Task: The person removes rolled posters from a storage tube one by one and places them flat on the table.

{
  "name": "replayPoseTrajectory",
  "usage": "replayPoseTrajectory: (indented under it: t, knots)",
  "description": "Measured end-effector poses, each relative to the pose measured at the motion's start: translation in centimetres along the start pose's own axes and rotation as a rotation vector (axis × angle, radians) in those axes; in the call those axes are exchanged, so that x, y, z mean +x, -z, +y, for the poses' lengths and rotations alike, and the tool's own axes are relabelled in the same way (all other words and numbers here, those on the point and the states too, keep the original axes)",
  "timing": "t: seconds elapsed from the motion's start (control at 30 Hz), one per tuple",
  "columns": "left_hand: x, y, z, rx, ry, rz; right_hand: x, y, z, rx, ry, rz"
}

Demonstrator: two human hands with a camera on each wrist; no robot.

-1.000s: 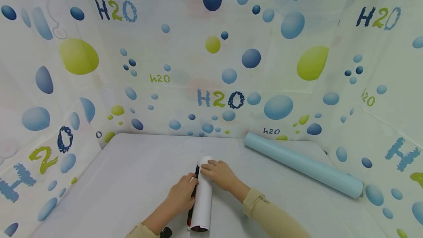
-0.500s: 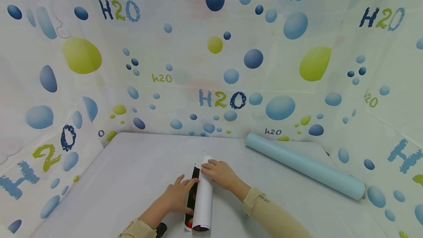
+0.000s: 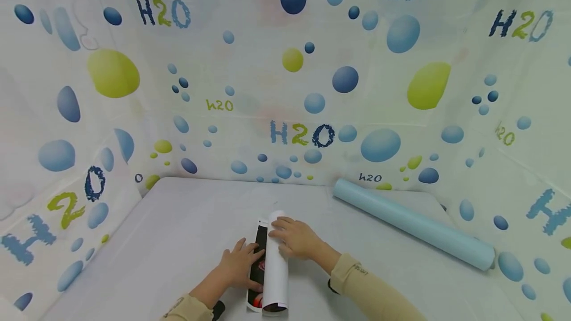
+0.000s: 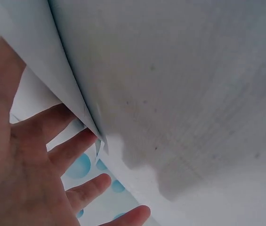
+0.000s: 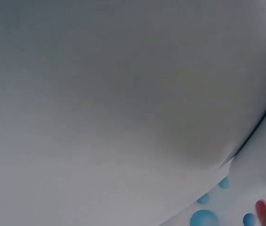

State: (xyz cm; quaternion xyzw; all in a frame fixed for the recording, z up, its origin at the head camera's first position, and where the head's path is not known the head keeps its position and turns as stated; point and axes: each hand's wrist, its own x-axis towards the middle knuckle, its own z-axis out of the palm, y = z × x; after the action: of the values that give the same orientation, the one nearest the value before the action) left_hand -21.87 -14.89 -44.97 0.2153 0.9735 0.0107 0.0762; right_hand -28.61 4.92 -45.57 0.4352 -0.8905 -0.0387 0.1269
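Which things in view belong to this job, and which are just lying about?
In the job:
- white roll, right hand on it
- dark printed strip along it, left hand touching

Apparently just about:
- blue roll, touched by neither hand
- spotted backdrop

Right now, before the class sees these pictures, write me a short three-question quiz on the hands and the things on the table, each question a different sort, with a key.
1. Multiple choice: in the head view, what colour is the outside of the rolled sheet under the right hand?
A) yellow
B) white
C) green

2. True or false: the light blue roll lies to the person's left of the rolled sheet.

3. Short answer: which hand's fingers lie over the dark printed strip?

Key: 1. B. 2. False; the light blue roll lies to the right. 3. The left hand.
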Motion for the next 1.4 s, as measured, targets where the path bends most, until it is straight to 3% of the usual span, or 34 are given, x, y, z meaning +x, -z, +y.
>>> replayPoseTrajectory:
  t: [0.27, 0.47, 0.63, 0.9, 1.17, 1.4]
  knots:
    - [0.6, -0.5, 0.2, 0.075, 0.011, 0.012, 1.0, 0.5, -2.7, 0.102, -0.142, -0.141]
    - [0.9, -0.3, 0.5, 0.054, -0.014, 0.027, 1.5, 0.9, -4.0, 0.032, -0.194, -0.2]
    - [1.1, 0.2, 0.9, -0.014, -0.037, 0.023, 2.0, 1.1, -4.9, -0.041, -0.185, -0.232]
    - [1.4, 0.4, 1.0, -0.083, -0.059, 0.032, 2.3, 1.3, -5.4, -0.052, -0.185, -0.261]
    - [1.8, 0.6, 1.3, -0.063, -0.034, 0.018, 1.9, 0.9, -4.8, 0.019, -0.146, -0.274]
    - [2.1, 0.6, 1.4, -0.015, 0.018, -0.042, 1.2, 0.2, -4.2, -0.034, -0.155, -0.27]
